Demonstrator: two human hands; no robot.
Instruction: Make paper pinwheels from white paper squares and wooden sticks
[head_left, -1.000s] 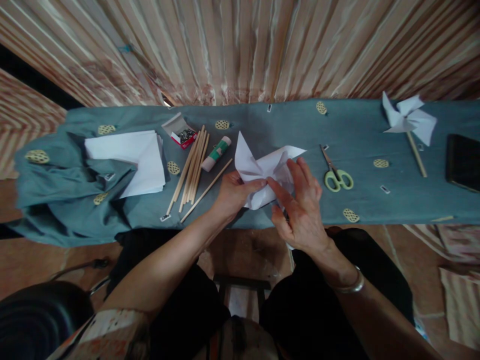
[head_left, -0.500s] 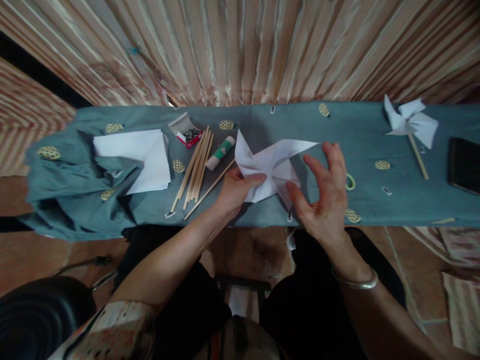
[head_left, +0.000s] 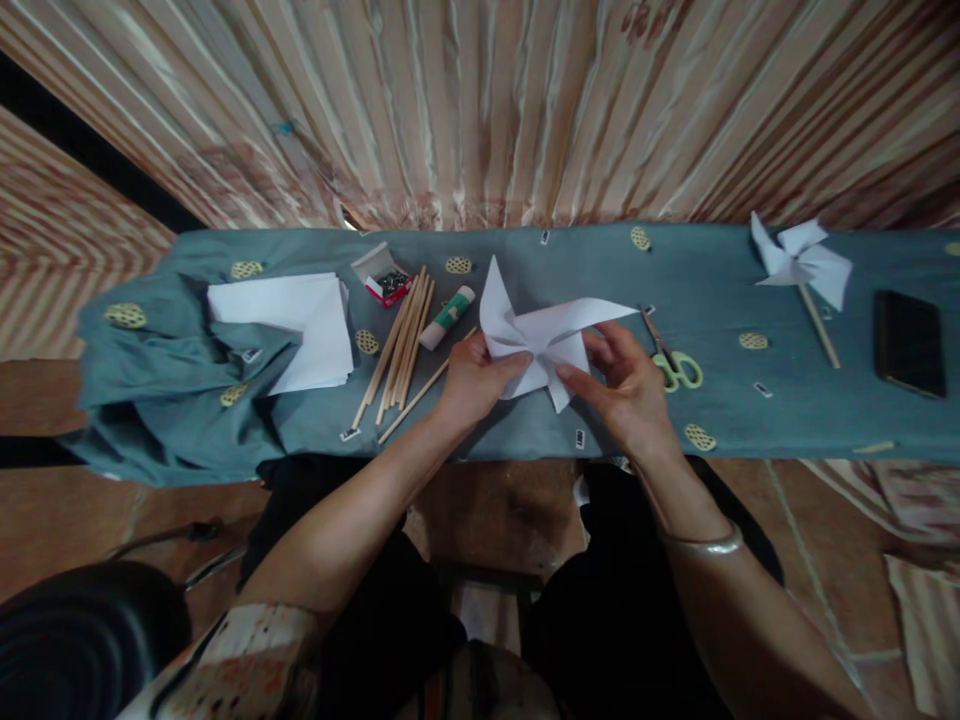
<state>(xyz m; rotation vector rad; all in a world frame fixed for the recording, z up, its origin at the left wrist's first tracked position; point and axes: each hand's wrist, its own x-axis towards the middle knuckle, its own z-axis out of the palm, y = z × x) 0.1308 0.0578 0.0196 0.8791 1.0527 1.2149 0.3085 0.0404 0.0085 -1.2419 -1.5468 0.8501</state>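
Observation:
A white paper pinwheel (head_left: 551, 335) with pointed blades is held just over the cloth, between both hands. My left hand (head_left: 480, 378) grips its left side, the thumb pressed near the middle. On the right side, my right hand (head_left: 622, 385) pinches the paper, thumb in front and fingers behind. Green-handled scissors (head_left: 679, 368) lie just right of that hand. Left of the pinwheel are a single wooden stick (head_left: 416, 400), a glue stick (head_left: 448, 318) with a green label, and a bundle of wooden sticks (head_left: 401, 345).
A small red and white box (head_left: 386, 280) holds dark metal bits. White paper sheets (head_left: 322, 335) lie stacked at the left, partly under folded cloth. To the right are a pinwheel on a stick (head_left: 806, 265) and a dark phone (head_left: 910, 343). A striped curtain (head_left: 480, 110) hangs behind.
My right hand has moved in from the right and closed on the pinwheel's right side. The scissors now show more fully. The view has shifted slightly.

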